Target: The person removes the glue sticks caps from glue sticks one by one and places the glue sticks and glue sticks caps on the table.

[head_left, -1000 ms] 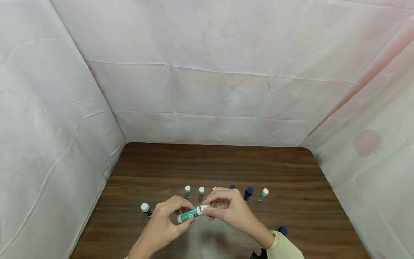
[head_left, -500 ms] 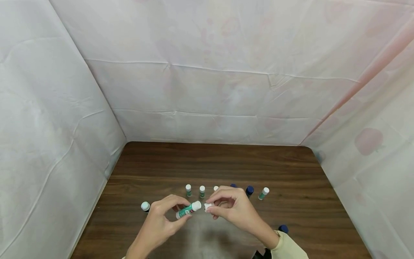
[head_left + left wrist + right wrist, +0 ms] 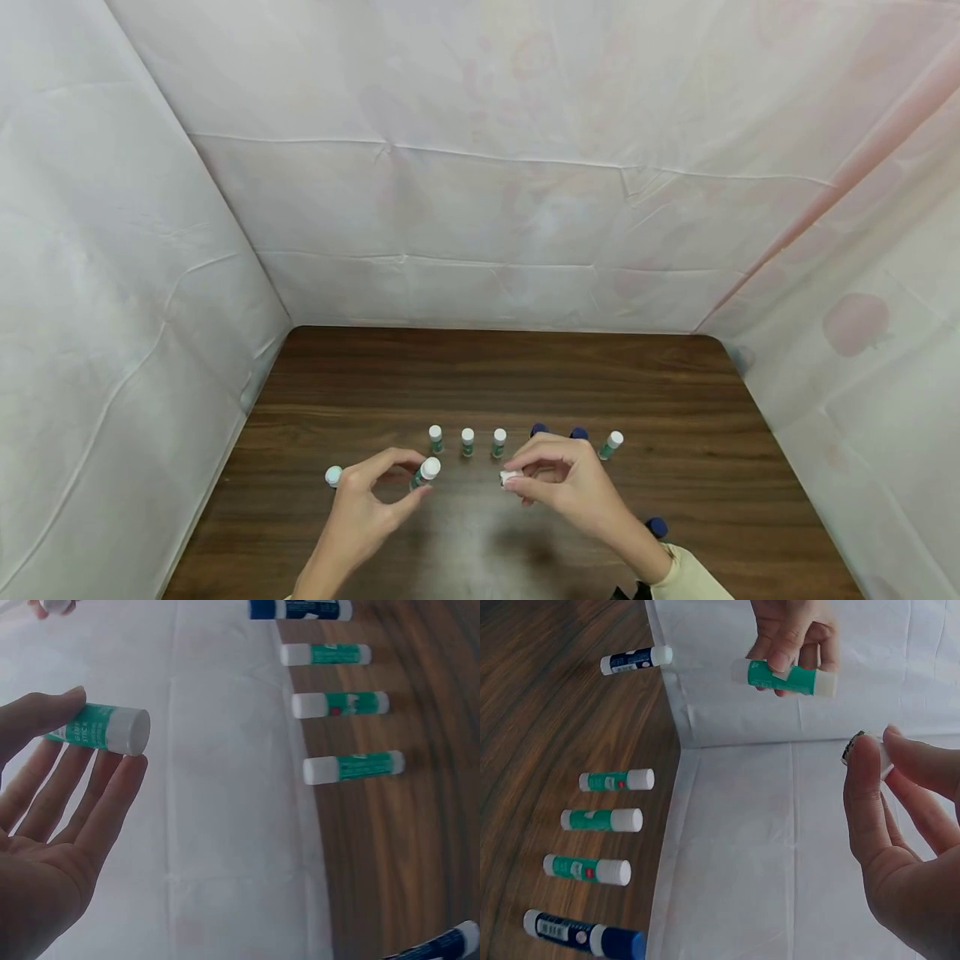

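In the head view my left hand pinches a green glue stick between thumb and fingers. The white end of this glue stick faces the left wrist camera. To the right, apart from it, my right hand pinches a small white piece. A dark, patterned edge shows on that small white piece in the right wrist view; its kind is unclear, and fingers cover much of it. Both hands are above the table.
Three green glue sticks with white caps stand in a row behind the hands. Blue-capped sticks and another green stick continue it rightward. A white-capped dark blue stick stands left; a blue-capped one is near the right forearm.
The right hand has come away from the glue stick's end with the small white piece and moved right. The left hand has shifted slightly left and tipped the glue stick more upright.
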The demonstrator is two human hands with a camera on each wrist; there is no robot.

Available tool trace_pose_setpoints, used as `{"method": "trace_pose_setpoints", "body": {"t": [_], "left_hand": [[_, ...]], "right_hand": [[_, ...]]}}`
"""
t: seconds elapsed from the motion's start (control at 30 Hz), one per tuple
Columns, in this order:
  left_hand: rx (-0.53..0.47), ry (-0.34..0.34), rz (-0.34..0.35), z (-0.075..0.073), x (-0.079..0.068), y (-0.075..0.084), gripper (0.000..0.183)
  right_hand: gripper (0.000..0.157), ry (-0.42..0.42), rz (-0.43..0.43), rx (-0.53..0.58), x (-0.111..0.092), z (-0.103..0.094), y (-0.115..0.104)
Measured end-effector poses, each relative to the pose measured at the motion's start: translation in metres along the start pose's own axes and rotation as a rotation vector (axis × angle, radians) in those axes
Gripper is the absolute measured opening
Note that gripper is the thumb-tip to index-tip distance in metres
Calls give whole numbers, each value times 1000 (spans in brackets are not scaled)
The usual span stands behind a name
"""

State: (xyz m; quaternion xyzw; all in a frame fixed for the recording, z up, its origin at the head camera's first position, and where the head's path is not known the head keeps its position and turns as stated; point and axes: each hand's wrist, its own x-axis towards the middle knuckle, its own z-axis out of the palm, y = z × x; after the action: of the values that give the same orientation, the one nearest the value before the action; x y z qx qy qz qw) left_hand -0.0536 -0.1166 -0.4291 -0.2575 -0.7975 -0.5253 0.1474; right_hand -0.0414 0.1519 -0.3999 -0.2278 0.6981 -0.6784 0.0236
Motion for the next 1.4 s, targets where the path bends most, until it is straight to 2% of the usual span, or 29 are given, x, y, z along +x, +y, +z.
{"method": "trace_pose_setpoints", "body": {"t": [0.03, 0.13, 0.27, 0.47, 0.57, 0.83, 1.07, 1.3, 1.4], "left_hand": [[0, 7, -8, -1, 1, 3, 42], [-13, 13, -72, 0, -3, -4, 42], [-53, 10, -139, 2, -15, -31, 39], [-177, 34, -239, 3, -25, -55, 35], [-185, 59, -295, 4, -30, -65, 36], [-140, 137, -390, 12, -37, -82, 35], [-42, 197, -453, 17, -42, -96, 35], [30, 247, -497, 20, -51, -110, 33], [92, 249, -517, 22, -55, -116, 33]], "right_hand": [[10, 4, -2, -6, -1, -2, 1], [10, 22, -6, -16, -4, -7, 6], [11, 57, 10, -39, -9, -15, 10], [12, 101, 2, -63, -16, -32, 16], [12, 132, 24, -78, -21, -40, 19], [13, 228, 71, -102, -33, -51, 29], [13, 284, 124, -163, -40, -56, 36], [14, 380, 312, -268, -50, -63, 43], [16, 418, 360, -290, -56, -68, 48]]}}
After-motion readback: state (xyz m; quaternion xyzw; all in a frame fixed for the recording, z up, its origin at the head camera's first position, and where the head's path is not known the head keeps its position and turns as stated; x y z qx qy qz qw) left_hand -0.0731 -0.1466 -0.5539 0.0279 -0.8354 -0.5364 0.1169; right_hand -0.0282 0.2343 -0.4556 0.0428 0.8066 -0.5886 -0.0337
